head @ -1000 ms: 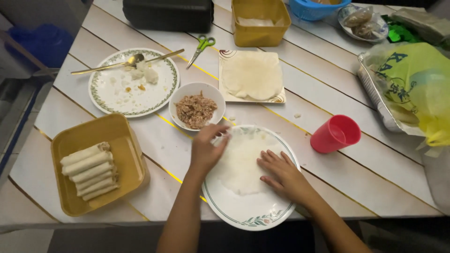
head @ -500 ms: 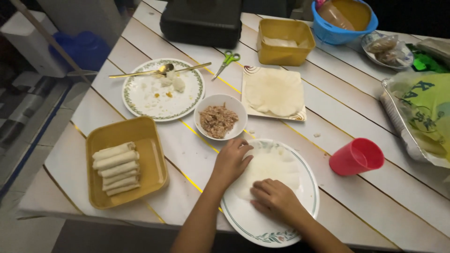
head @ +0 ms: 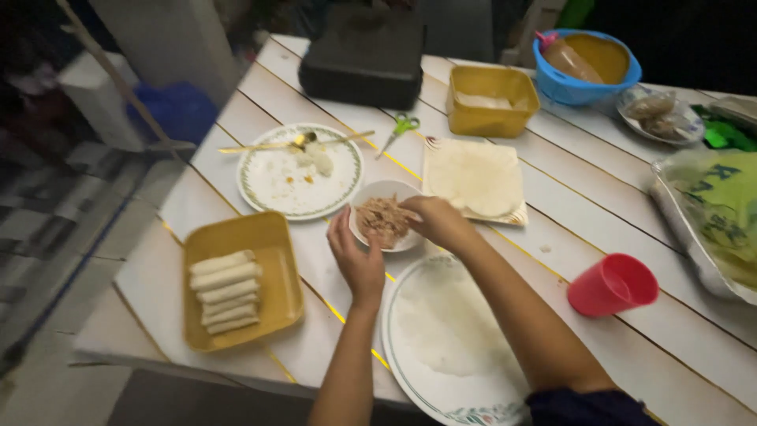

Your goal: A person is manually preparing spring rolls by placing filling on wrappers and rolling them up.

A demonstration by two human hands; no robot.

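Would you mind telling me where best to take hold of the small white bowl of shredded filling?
Probably by the rim of the small white bowl of shredded filling, on its near-left side, where the left hand already cups it. The right hand occupies the far-right edge, and the bowl sits upright with its rounded wall exposed there.

A big yellow-green plastic bag (head: 721,217) with dark green marks is seen at the right edge of the table, lying in a shiny foil tray (head: 680,225). A small see-through bag (head: 658,106) is seen on a far plate.
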